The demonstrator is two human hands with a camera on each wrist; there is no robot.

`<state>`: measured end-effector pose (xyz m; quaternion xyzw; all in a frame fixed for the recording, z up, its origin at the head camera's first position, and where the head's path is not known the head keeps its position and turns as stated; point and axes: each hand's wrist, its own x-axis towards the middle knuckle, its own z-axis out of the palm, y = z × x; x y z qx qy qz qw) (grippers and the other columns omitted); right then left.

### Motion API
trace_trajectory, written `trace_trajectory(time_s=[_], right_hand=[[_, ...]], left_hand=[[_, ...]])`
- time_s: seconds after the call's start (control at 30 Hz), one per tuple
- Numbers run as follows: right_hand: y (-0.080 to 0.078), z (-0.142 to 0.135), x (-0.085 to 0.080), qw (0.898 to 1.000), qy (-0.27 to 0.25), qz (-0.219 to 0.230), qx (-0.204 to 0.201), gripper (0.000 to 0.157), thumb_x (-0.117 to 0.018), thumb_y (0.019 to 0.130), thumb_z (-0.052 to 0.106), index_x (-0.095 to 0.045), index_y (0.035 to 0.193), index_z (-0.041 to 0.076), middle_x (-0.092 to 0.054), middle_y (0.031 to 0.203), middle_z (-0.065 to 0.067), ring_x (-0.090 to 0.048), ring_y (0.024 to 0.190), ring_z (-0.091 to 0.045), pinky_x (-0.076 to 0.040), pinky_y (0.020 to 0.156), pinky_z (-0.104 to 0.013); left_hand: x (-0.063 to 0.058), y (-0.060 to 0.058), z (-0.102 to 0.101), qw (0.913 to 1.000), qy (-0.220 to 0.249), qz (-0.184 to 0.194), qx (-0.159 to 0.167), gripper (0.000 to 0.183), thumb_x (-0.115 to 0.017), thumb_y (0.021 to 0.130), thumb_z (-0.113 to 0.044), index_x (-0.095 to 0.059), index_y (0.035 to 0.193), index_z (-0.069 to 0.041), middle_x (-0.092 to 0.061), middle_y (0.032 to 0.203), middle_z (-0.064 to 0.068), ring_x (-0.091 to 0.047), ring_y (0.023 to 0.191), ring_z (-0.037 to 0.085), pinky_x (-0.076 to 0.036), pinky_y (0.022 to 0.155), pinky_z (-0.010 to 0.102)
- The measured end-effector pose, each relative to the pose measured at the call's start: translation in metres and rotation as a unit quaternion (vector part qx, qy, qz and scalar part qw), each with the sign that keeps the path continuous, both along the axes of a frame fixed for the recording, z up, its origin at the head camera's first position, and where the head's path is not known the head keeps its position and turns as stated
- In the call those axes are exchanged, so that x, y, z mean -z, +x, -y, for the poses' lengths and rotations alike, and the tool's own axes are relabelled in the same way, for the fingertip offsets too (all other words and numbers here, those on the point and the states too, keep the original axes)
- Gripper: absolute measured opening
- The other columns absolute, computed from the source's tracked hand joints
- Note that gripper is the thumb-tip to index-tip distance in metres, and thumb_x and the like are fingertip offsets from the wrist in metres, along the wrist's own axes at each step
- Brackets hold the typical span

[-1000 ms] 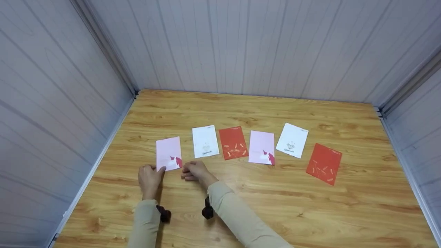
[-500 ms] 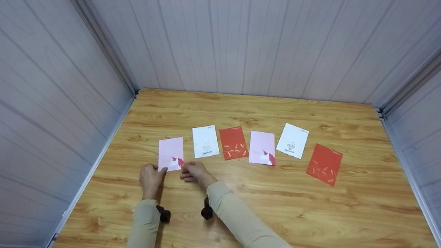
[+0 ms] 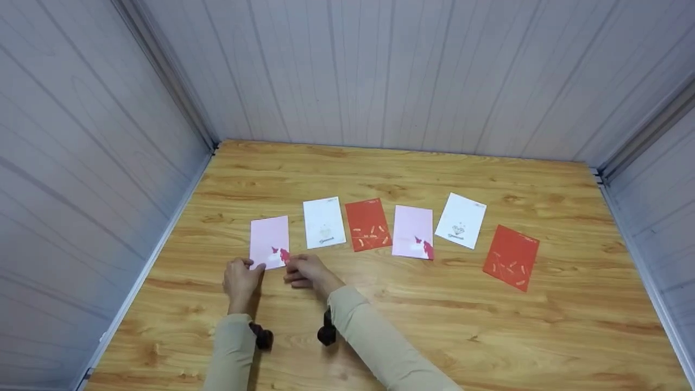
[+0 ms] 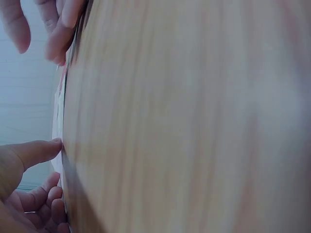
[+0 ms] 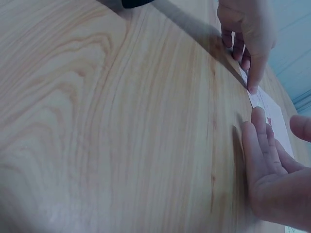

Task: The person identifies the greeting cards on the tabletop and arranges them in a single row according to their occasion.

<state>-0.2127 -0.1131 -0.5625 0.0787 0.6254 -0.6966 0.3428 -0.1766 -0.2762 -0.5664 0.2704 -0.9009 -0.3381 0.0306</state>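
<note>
A pink card with a darker pink figure in its lower right corner lies at the left end of a row of cards. My left hand holds its near left corner, thumb at the front edge and the other fingers curled by the left side. At the near right corner is my right hand, palm turned inward. Its fingers are mostly straight, fingertips right at the card's edge, with the thumb held apart. Both hands stay low over the wooden table.
To the right lie a white card, a red card, a second pink card, another white card and a tilted red card. Pale panelled walls enclose the table at the back and both sides.
The left pink card has shifted slightly right, its corner now meeting the right fingertips. My left hand has moved a little right with it; the right hand and other cards have stayed put.
</note>
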Motion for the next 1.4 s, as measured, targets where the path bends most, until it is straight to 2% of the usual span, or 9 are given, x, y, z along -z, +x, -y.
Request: trace_trajectory(time_s=[0.23, 0.57, 0.73, 0.97, 1.13, 1.3, 1.4], right_hand=[[0.000, 0.003, -0.001, 1.000, -0.015, 0.007, 0.017, 0.025, -0.057, 0.084, 0.010, -0.057, 0.109, 0.003, -0.061, 0.089, -0.014, -0.061, 0.069, -0.019, -0.049, 0.061, -0.033], [0.002, 0.003, 0.004, 0.997, -0.058, 0.016, 0.054, 0.026, -0.055, 0.085, 0.004, -0.055, 0.110, -0.001, -0.062, 0.091, -0.017, -0.062, 0.079, -0.026, -0.049, 0.065, -0.031], [0.002, 0.003, 0.004, 0.997, -0.042, 0.010, 0.065, 0.025, -0.057, 0.084, 0.004, -0.057, 0.108, -0.001, -0.063, 0.085, -0.013, -0.063, 0.074, -0.022, -0.049, 0.061, -0.028], [0.001, 0.003, 0.004, 0.997, -0.001, -0.024, 0.077, 0.016, -0.058, 0.081, 0.000, -0.061, 0.097, -0.003, -0.063, 0.074, -0.010, -0.062, 0.063, -0.016, -0.048, 0.055, -0.024], [0.001, 0.003, 0.006, 0.996, 0.016, -0.041, 0.081, 0.012, -0.058, 0.079, -0.004, -0.061, 0.091, -0.003, -0.062, 0.069, -0.010, -0.060, 0.059, -0.015, -0.048, 0.053, -0.023], [0.001, 0.002, 0.007, 0.996, 0.002, -0.052, 0.077, 0.013, -0.058, 0.079, -0.005, -0.061, 0.091, -0.003, -0.061, 0.069, -0.009, -0.060, 0.060, -0.015, -0.048, 0.054, -0.024], [0.002, 0.001, 0.007, 0.995, -0.007, -0.055, 0.077, 0.013, -0.058, 0.079, -0.005, -0.061, 0.091, -0.004, -0.061, 0.069, -0.009, -0.059, 0.058, -0.014, -0.047, 0.053, -0.024]], left_hand=[[-0.001, 0.000, 0.002, 0.9998, -0.007, -0.004, 0.016, 0.033, -0.065, 0.079, -0.022, -0.058, 0.097, 0.004, -0.051, 0.100, 0.021, -0.048, 0.092, 0.034, -0.037, 0.072, 0.046], [0.003, 0.003, -0.002, 0.9996, -0.017, -0.002, 0.025, 0.032, -0.065, 0.079, -0.025, -0.056, 0.096, 0.001, -0.049, 0.097, 0.017, -0.046, 0.091, 0.032, -0.033, 0.074, 0.047], [0.007, 0.005, -0.003, 0.9993, -0.011, -0.009, 0.035, 0.029, -0.066, 0.078, -0.026, -0.056, 0.093, -0.002, -0.049, 0.097, 0.014, -0.045, 0.091, 0.031, -0.028, 0.075, 0.047], [0.011, 0.005, -0.005, 0.9979, -0.011, -0.025, 0.058, 0.028, -0.067, 0.077, -0.027, -0.057, 0.089, -0.005, -0.049, 0.094, 0.012, -0.045, 0.089, 0.029, -0.024, 0.073, 0.047], [0.010, 0.005, -0.005, 0.9984, 0.008, -0.023, 0.051, 0.035, -0.068, 0.076, -0.029, -0.054, 0.096, -0.005, -0.051, 0.095, 0.012, -0.045, 0.090, 0.028, -0.023, 0.074, 0.046], [0.009, 0.006, -0.002, 0.9982, 0.028, -0.033, 0.042, 0.048, -0.069, 0.074, -0.031, -0.051, 0.109, -0.003, -0.053, 0.098, 0.012, -0.045, 0.093, 0.028, -0.020, 0.077, 0.048], [0.008, 0.007, 0.000, 0.9975, 0.030, -0.041, 0.050, 0.047, -0.068, 0.074, -0.031, -0.054, 0.109, -0.003, -0.055, 0.099, 0.012, -0.046, 0.093, 0.028, -0.020, 0.077, 0.049]])
